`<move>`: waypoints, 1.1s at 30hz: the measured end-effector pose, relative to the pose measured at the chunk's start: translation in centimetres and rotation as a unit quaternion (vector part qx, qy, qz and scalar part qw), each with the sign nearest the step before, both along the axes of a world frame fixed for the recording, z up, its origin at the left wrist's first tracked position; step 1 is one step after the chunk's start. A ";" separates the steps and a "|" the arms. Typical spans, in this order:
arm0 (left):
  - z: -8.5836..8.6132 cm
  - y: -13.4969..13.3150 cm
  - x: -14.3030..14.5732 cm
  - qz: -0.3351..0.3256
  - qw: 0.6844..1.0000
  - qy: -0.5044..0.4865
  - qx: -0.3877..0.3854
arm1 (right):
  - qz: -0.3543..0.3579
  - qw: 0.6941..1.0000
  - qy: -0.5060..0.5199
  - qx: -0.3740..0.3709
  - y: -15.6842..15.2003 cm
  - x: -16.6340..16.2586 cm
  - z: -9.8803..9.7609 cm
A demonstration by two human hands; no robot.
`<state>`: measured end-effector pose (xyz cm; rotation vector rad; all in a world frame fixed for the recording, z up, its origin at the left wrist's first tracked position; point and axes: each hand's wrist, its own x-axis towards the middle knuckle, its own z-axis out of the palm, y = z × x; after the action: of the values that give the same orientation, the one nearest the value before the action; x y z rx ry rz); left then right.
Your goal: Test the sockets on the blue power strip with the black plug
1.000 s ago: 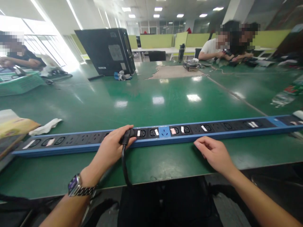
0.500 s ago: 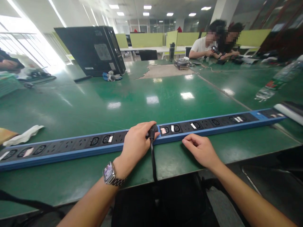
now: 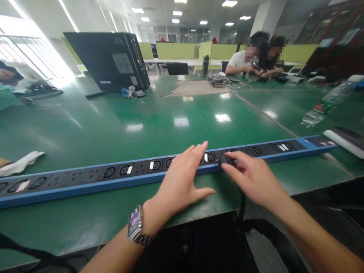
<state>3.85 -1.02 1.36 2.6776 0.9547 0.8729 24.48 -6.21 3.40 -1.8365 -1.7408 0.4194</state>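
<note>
A long blue power strip [image 3: 153, 177] with black sockets lies across the table near its front edge. White labels mark several of its sockets. My right hand [image 3: 253, 176] pinches a black power plug [image 3: 226, 160] over the strip, right of the middle; whether its pins sit in a socket is hidden. The plug's black cord [image 3: 242, 204] hangs down past the table edge below my right hand. My left hand [image 3: 183, 178] is open, thumb and fingers apart, above the middle of the strip, where it hides some sockets. It holds nothing.
The green table [image 3: 153, 136] carries a black computer case [image 3: 108, 62] with gloves [image 3: 133, 92] beside it. A plastic bottle [image 3: 327, 104] lies at the right. White cloth [image 3: 24, 163] is at the left. Two people [image 3: 241, 62] sit at the far right.
The plug has passed from my left hand to my right hand and moved right along the strip. My left hand has opened. My right hand has come up to the strip.
</note>
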 end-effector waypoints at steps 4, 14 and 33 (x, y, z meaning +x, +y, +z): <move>-1.3 1.3 -3.3 0.153 0.985 0.079 0.020 | 0.027 0.987 -0.142 -0.066 3.3 3.2 1.5; -2.3 1.3 -3.8 0.168 0.976 0.131 0.050 | -0.018 0.932 -0.345 -0.105 4.9 0.2 1.7; -2.6 1.8 -4.0 0.162 0.976 0.128 0.063 | -0.112 0.980 -0.137 -0.087 4.1 17.8 0.0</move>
<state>-0.14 0.75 -1.20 2.8373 1.4743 0.6705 42.29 -2.15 3.44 -2.2794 -1.6870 0.2417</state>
